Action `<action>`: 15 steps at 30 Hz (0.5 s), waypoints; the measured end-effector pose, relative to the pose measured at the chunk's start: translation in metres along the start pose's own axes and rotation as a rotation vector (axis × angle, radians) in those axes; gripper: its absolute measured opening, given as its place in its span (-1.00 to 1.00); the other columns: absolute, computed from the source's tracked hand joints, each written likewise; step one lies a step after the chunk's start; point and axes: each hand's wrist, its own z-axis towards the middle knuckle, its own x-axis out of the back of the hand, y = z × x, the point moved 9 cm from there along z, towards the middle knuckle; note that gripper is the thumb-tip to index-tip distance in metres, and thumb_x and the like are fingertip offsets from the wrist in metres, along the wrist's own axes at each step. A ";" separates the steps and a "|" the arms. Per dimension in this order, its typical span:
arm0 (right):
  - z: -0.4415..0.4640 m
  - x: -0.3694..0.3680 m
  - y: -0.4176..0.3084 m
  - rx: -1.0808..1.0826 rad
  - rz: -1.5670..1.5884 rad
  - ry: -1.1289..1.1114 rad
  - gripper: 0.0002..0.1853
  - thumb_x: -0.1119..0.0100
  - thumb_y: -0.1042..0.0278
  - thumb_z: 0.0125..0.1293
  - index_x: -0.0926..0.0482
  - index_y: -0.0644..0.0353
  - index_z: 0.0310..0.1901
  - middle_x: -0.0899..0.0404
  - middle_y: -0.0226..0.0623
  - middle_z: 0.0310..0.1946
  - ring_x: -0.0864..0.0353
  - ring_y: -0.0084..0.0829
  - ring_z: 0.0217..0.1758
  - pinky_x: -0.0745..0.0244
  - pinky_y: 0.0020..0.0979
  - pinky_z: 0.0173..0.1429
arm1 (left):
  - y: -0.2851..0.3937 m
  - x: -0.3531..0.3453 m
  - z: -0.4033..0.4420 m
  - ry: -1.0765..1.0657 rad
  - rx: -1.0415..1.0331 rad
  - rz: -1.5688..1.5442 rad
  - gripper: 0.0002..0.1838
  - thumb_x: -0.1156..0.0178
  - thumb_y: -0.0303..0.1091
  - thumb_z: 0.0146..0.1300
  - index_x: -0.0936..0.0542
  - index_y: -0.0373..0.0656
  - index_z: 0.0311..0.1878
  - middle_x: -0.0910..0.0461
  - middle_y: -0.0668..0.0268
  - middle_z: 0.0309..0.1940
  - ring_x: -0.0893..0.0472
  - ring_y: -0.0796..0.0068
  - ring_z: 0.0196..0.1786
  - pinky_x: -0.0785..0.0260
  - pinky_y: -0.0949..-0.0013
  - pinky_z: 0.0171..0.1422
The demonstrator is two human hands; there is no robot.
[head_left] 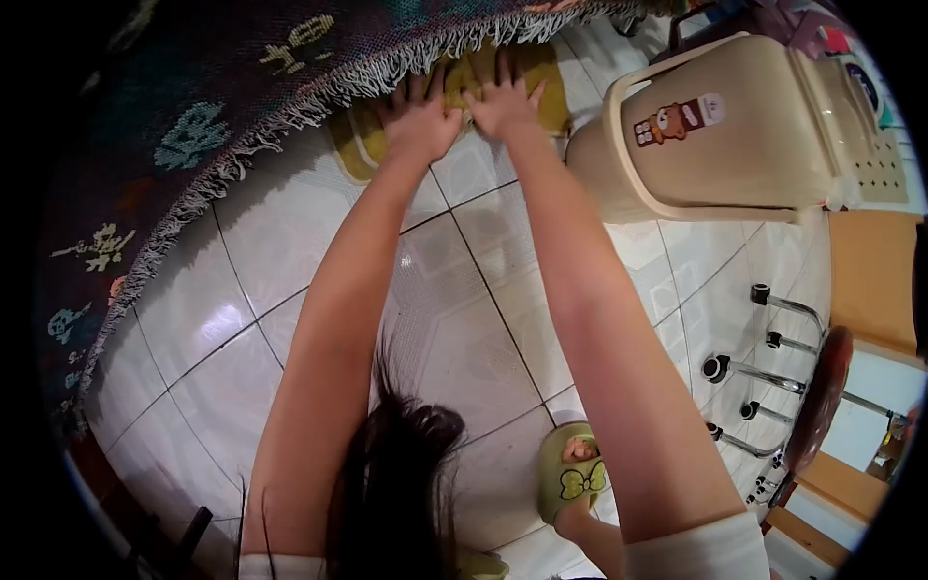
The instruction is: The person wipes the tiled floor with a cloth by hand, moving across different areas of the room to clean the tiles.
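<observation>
Both my arms reach forward over the tiled floor to a yellow cloth (548,87) lying flat there. My left hand (420,121) rests palm down on the cloth with its fingers spread, the fingertips close to a hanging fringe. Beside it, my right hand (504,104) presses on the same cloth, also flat with fingers apart. The two thumbs nearly meet. A dark patterned blanket (203,77) with a grey fringe hangs over the far edge of the cloth and hides part of it.
A beige bin (735,126) with a bear sticker stands close on the right of the cloth. Farther right is a wheeled stool (820,401) with chrome legs. A green slipper (565,474) on a foot shows below. White tiles (464,319) cover the floor.
</observation>
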 end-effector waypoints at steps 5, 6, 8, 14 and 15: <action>-0.072 -0.019 -0.032 0.061 -0.069 -0.036 -0.36 0.30 -0.15 0.38 -0.11 -0.20 0.46 0.34 -0.31 0.56 0.46 -0.18 0.61 0.58 0.32 0.47 | -0.017 0.014 -0.057 -0.140 -0.174 0.050 -0.20 0.07 0.07 0.18 -0.04 0.21 0.51 0.12 0.31 0.55 0.13 0.01 0.55 0.31 -0.44 0.45; -0.093 -0.021 -0.041 0.068 -0.086 -0.048 -0.36 0.30 -0.14 0.38 -0.12 -0.18 0.46 0.34 -0.29 0.56 0.45 -0.17 0.61 0.59 0.33 0.46 | -0.022 0.019 -0.076 -0.164 -0.191 0.082 -0.19 0.04 0.05 0.16 -0.04 0.20 0.51 0.13 0.31 0.55 0.15 0.00 0.56 0.33 -0.45 0.44; -0.134 -0.030 -0.058 0.081 -0.040 -0.032 -0.35 0.24 -0.14 0.37 -0.14 -0.14 0.46 0.33 -0.25 0.56 0.45 -0.14 0.61 0.61 0.35 0.45 | -0.031 0.033 -0.120 -0.088 -0.280 0.120 -0.15 -0.01 0.03 0.11 -0.04 0.17 0.52 0.16 0.30 0.56 0.20 0.00 0.57 0.36 -0.46 0.44; -0.286 -0.058 -0.114 0.101 0.019 -0.041 -0.34 0.13 -0.14 0.32 -0.25 -0.04 0.40 0.29 -0.17 0.55 0.41 -0.07 0.60 0.54 0.41 0.41 | -0.068 0.063 -0.260 -0.274 -0.433 -0.033 -0.13 -0.11 -0.11 0.02 -0.14 -0.11 0.46 0.16 0.16 0.55 0.27 -0.06 0.57 0.46 -0.46 0.43; -0.315 -0.062 -0.127 0.106 0.014 -0.086 -0.33 0.12 -0.16 0.32 -0.27 -0.02 0.40 0.30 -0.17 0.55 0.41 -0.07 0.60 0.51 0.42 0.41 | -0.078 0.064 -0.287 -0.320 -0.464 -0.007 -0.12 -0.11 -0.09 0.02 -0.13 -0.09 0.47 0.18 0.17 0.55 0.28 -0.05 0.57 0.46 -0.48 0.42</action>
